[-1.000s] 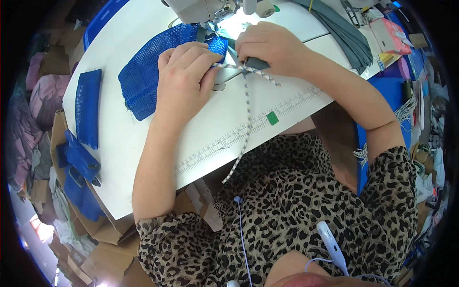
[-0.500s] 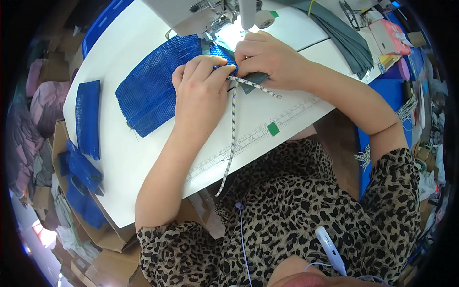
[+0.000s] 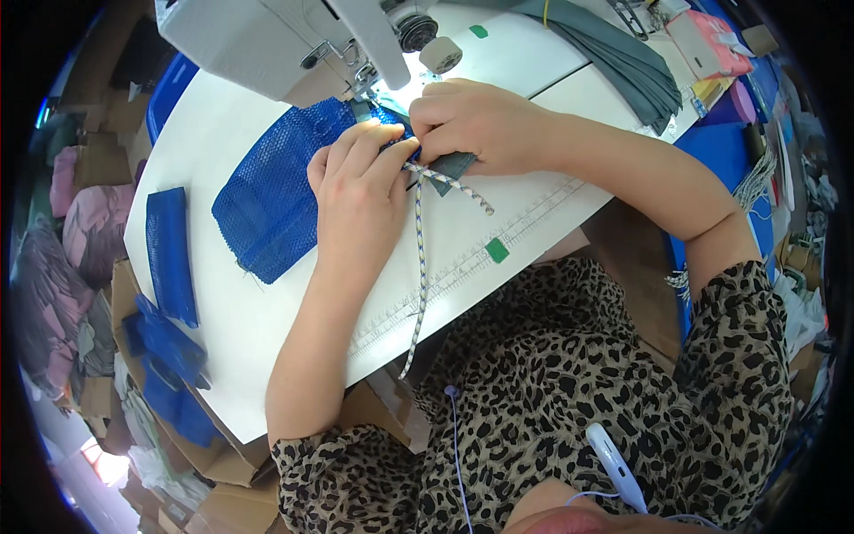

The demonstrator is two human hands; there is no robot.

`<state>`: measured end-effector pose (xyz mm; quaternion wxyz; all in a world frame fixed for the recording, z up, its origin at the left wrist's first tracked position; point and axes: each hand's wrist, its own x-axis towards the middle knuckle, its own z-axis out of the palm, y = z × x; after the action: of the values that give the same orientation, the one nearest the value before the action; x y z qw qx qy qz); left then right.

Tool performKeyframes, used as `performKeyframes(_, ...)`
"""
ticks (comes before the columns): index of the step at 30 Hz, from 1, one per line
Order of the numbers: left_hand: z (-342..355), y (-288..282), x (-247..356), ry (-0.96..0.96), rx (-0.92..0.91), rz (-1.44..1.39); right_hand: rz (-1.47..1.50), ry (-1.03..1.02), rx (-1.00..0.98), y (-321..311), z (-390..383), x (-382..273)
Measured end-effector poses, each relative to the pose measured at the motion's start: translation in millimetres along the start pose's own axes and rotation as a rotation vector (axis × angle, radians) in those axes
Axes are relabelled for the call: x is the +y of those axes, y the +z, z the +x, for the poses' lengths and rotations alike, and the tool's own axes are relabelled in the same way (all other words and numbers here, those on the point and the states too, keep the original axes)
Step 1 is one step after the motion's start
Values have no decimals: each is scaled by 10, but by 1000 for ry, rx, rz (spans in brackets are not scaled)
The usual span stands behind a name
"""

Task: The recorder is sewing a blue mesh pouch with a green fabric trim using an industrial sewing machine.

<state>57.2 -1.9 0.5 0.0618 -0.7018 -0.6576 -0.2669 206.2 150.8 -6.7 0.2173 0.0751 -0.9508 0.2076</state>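
Note:
Beneath the lit needle area of a white sewing machine (image 3: pixel 267 44), a blue mesh fabric piece (image 3: pixel 276 196) lies on the white table. My left hand (image 3: pixel 360 182) rests over its right part, fingers bent and closed on the mesh at the fold. Close against it, my right hand (image 3: pixel 485 129) pinches the folded mesh edge from the right. A patterned white cord (image 3: pixel 421 267) comes out from under my left fingertips, one end hanging past the table edge. Below my right fingers a dark grey fabric strip (image 3: pixel 452 173) sticks out. The fingertips partly hide the fold.
A ruler strip (image 3: pixel 463 267) with a green patch (image 3: pixel 496 250) runs along the table's near edge. At left lie a folded blue mesh piece (image 3: pixel 171 258) and a cardboard box (image 3: pixel 227 458) with blue pieces. Grey fabric strips (image 3: pixel 614 67) and a pink box (image 3: pixel 709 44) sit far right.
The whole view has shifted, with more of the sewing machine showing now. Both hands keep nearly the same hold on the mesh, and the cord still hangs from it.

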Motion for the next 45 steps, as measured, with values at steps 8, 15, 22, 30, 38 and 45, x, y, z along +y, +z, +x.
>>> performKeyframes(8,13,-44,-7,50,-23,58,-3,-19,-35,-25,13,-2)
performKeyframes(15,9,-37,0,89,-13,105,390,296,11,-248,-10,-32)
performKeyframes(22,-6,-31,-4,106,-11,138,-56,121,45,-36,-36,92)
performKeyframes(30,-34,-34,-14,48,-7,74,36,187,41,-7,-35,123)
performKeyframes(38,-26,-23,-20,55,-18,90,-54,173,-13,-28,-43,84)
performKeyframes(45,-34,-51,-22,69,-25,129,-192,121,24,11,-25,54)
